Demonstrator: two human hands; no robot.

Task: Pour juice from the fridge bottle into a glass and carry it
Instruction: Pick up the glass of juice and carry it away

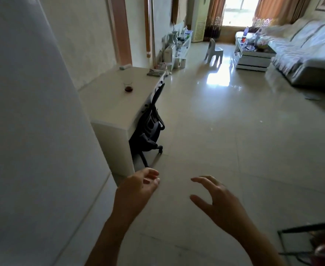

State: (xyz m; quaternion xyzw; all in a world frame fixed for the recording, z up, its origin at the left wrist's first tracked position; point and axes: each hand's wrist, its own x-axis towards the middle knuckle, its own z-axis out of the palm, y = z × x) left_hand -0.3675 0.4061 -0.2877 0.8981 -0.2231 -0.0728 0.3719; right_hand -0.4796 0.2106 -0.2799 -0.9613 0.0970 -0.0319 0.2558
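A clear glass [128, 86] with a little dark juice at its bottom stands on a white desk [107, 104] against the left wall, well ahead of me. My left hand [138, 186] and my right hand [218, 200] hang in front of me over the tiled floor, both empty with fingers spread and curled. A large white surface [32, 131] fills the left side, close to me. No bottle is in view.
A black office chair [150, 127] is tucked under the desk. Further on are a small white chair [214, 50], a low white coffee table [252, 56] and a covered sofa [307, 52]. A dark wire rack [311, 244] sits at the bottom right.
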